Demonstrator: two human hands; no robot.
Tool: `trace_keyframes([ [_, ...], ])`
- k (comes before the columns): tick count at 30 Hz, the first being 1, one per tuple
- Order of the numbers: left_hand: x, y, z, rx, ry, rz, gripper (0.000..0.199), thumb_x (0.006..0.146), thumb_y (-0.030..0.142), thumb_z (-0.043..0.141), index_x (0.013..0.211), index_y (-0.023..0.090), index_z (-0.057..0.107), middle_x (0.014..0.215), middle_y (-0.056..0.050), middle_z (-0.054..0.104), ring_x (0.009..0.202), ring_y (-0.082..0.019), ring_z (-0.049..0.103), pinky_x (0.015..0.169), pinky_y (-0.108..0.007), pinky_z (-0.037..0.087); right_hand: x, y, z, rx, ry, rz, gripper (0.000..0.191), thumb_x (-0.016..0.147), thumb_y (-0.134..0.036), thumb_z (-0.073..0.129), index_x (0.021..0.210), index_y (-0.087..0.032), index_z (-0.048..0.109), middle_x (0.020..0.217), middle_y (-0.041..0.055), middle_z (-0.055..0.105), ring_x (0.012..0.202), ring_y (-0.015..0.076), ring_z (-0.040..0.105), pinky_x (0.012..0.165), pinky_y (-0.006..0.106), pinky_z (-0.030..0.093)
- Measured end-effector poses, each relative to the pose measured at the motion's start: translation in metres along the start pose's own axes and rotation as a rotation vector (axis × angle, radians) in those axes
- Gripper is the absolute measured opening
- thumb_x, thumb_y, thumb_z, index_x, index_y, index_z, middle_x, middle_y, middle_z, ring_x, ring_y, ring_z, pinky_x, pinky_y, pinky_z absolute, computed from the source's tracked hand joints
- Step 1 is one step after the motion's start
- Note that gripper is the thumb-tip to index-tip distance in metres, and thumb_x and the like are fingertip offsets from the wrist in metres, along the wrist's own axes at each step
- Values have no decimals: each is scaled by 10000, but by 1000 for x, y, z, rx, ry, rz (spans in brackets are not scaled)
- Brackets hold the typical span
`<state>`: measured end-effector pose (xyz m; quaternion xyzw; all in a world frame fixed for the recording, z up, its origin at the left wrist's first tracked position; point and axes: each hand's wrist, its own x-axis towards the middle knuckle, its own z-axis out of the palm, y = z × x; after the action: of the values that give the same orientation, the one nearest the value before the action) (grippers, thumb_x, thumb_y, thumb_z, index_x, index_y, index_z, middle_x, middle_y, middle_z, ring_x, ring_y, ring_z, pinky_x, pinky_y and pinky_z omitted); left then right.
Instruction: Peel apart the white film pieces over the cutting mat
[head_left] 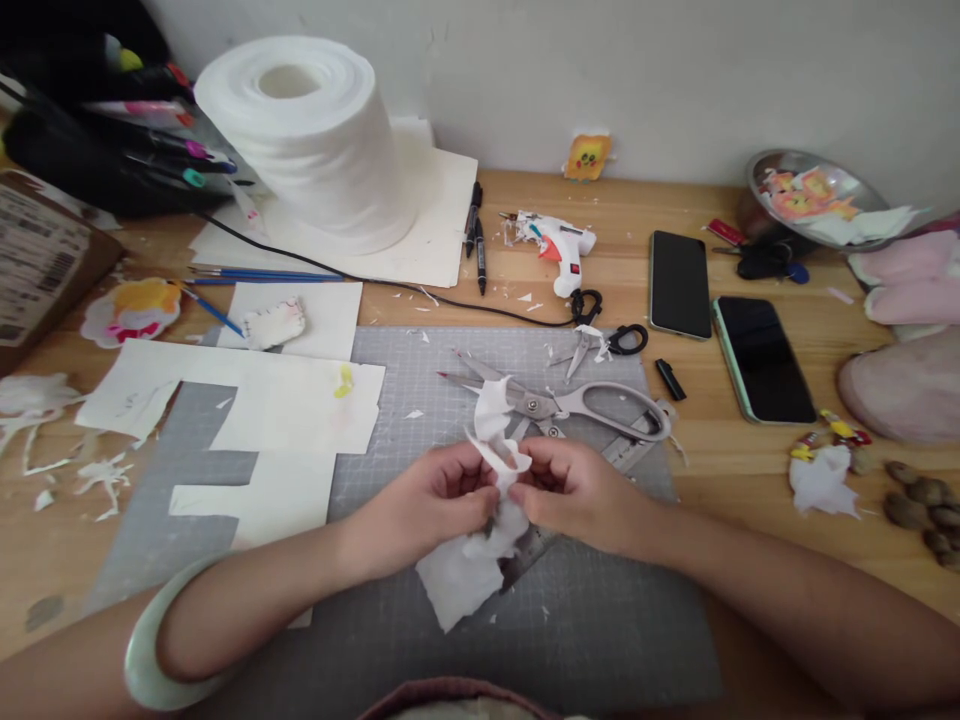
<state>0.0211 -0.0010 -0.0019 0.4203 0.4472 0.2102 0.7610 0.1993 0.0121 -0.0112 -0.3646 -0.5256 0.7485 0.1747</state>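
Observation:
A crumpled white paper strip [493, 412] rises between my two hands over the grey cutting mat [600, 620]. My left hand [442, 492] pinches it from the left, fingers curled. From the right, my right hand [571, 490] grips the same strip with thumb and fingers pressed together. Below the hands lies a white tissue piece [459, 585]. Large grey scissors [581, 403] rest just beyond my fingers, beside smaller black-handled scissors [600, 345]. A metal ruler [634, 440] is partly hidden under my right hand.
Cut white paper sheets [289, 400] cover the mat's left side. Behind stand a big white roll [330, 150] and a glue gun [562, 250] with a black cable. Two phones [679, 285], a metal bowl [817, 200] and a black lighter-like piece [670, 380] are on the right.

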Motion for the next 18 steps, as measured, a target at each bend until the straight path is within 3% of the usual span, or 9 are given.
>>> trace_keyframes([
  [5,0,0,-1,-35,-4,-10,163,652,265,582,773,157,580,691,20,520,583,-97,423,531,-209,357,-2,-3,-2,3,-24,-10,168,807,-301,530,773,-142,487,638,-46,390,562,52,349,479,164,278],
  [18,0,0,-5,-151,-15,7,142,657,256,604,687,145,520,626,25,498,536,-80,423,524,-210,358,0,-10,-4,196,11,60,112,762,-256,521,729,-168,460,460,-106,393,351,13,306,341,132,227],
])
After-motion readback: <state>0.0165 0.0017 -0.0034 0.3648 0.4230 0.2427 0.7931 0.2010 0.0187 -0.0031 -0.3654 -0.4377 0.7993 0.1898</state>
